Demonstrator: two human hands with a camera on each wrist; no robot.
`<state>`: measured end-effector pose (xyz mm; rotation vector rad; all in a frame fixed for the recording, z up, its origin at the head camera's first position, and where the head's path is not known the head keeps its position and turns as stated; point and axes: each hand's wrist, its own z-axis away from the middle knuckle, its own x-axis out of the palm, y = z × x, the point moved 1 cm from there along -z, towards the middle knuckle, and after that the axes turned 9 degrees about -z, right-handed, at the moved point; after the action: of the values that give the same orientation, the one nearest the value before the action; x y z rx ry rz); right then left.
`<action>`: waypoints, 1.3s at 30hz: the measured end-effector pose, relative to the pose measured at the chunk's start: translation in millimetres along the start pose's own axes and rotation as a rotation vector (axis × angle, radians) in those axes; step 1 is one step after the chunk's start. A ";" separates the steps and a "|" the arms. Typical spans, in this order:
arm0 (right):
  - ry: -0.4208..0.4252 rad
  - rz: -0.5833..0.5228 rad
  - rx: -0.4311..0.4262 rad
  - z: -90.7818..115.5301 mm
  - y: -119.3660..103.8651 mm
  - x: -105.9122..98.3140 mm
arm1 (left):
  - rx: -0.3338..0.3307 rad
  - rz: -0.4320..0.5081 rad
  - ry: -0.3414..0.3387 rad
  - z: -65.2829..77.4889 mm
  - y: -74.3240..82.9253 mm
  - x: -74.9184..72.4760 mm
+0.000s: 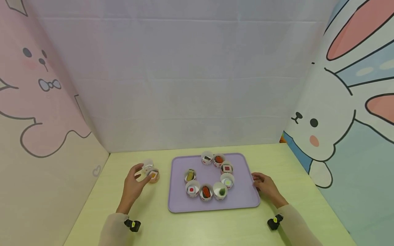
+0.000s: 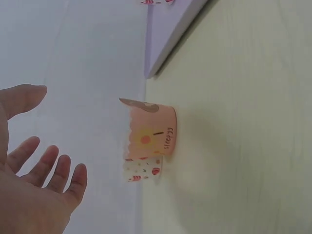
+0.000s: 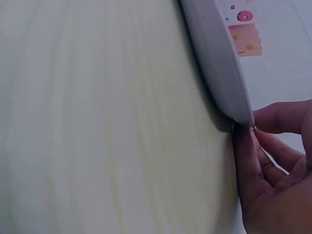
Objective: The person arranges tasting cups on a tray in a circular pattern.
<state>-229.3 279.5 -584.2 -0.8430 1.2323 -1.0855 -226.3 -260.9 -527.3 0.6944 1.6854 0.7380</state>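
Observation:
At the left of the head view, my left hand (image 1: 131,186) hovers beside two paper cups, thumb and fingers spread. A pink paper cup (image 2: 153,131) with a flower print stands upright on the table, apart from the hand in the left wrist view. Close to it stands a white paper cup (image 2: 144,169) with a red print. A small sushi-like piece (image 1: 153,175) shows inside the nearer cup. My right hand (image 1: 267,187) pinches the right rim of the lilac tray (image 1: 244,196) between thumb and fingers, with fingertips under the edge in the right wrist view.
Several paper cups stand in an open ring on the tray, among them one with an orange-topped piece (image 1: 206,192) and one with a green-topped piece (image 1: 222,192). The pale yellow table (image 1: 200,229) meets a white cloth backdrop (image 1: 191,85) behind the tray.

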 end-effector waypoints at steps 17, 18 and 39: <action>0.006 0.003 0.008 -2.4 2.2 -0.8 | -0.187 -0.022 -0.169 -4.8 -34.3 5.3; 0.008 0.002 0.008 -2.4 2.2 -1.0 | -0.190 -0.024 -0.174 -5.3 -34.4 6.3; 0.014 -0.001 0.006 -1.7 1.5 0.1 | -0.138 0.011 -0.257 -21.1 -46.3 27.3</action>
<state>-230.6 279.9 -585.9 -0.8328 1.2394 -1.0972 -256.0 -271.8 -575.5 0.6718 1.3849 0.7328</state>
